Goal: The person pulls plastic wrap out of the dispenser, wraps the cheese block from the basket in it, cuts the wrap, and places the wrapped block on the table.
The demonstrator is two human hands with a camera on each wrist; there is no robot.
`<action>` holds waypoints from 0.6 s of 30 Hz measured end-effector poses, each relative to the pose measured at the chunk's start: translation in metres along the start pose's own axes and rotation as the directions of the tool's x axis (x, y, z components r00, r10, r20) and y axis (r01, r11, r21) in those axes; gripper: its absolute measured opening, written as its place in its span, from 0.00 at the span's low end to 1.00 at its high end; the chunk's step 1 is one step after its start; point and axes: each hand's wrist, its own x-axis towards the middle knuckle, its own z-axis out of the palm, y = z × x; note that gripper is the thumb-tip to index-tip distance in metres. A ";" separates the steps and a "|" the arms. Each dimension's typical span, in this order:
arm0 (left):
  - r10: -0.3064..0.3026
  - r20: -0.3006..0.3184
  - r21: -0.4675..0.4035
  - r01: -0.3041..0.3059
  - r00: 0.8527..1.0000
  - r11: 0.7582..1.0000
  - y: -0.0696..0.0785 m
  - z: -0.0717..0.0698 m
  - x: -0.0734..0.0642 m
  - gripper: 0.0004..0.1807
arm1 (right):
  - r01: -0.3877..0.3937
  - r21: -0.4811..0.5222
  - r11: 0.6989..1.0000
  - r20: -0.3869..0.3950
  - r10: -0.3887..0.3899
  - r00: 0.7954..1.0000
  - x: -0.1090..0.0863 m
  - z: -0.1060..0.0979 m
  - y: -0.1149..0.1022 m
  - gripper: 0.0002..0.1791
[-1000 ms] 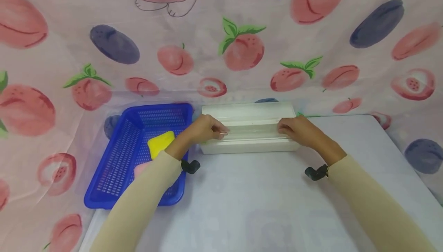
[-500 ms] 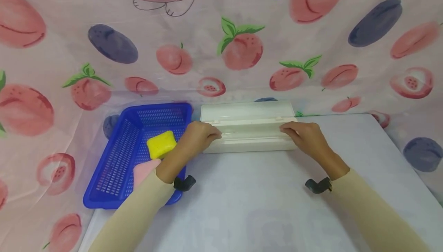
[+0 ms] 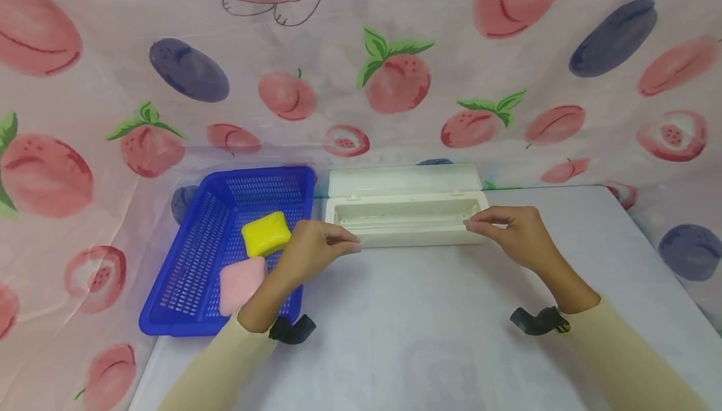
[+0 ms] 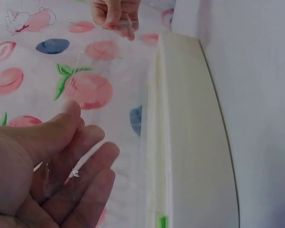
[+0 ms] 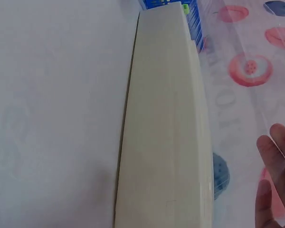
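Both hands have come back toward the person, to the front of the white box. The left hand and the right hand each pinch clear film. The box sits on the counter, lid up, beside a blue basket with yellow and pink blocks.

the clear plastic film is thin and glossy, catching light in fine streaks. the long white box looks like smooth plastic with a soft sheen. the blue basket is perforated plastic, mildly shiny. the yellow block and pink block look matt. the sleeves are matt cloth; the black wrist mounts look like plastic.
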 end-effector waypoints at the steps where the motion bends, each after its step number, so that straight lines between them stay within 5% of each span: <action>1: -0.007 -0.012 -0.006 0.007 1.000 1.000 0.001 0.001 -0.004 0.07 | -0.015 0.007 1.000 0.017 0.015 1.000 -0.003 -0.001 -0.001 0.09; 7: -0.013 -0.087 -0.030 0.010 0.996 0.999 0.006 0.012 -0.024 0.05 | 0.002 0.050 0.999 0.047 -0.005 0.999 -0.019 -0.004 -0.005 0.06; 11: 0.079 -0.163 0.036 -0.074 0.983 0.997 0.008 0.017 -0.035 0.05 | 0.057 0.082 0.995 -0.002 -0.057 0.998 -0.026 -0.001 -0.009 0.08; 18: 0.304 -0.283 0.127 -0.278 0.910 0.952 0.016 0.016 -0.043 0.06 | 0.181 0.097 0.979 -0.119 -0.169 0.978 -0.034 -0.001 -0.013 0.15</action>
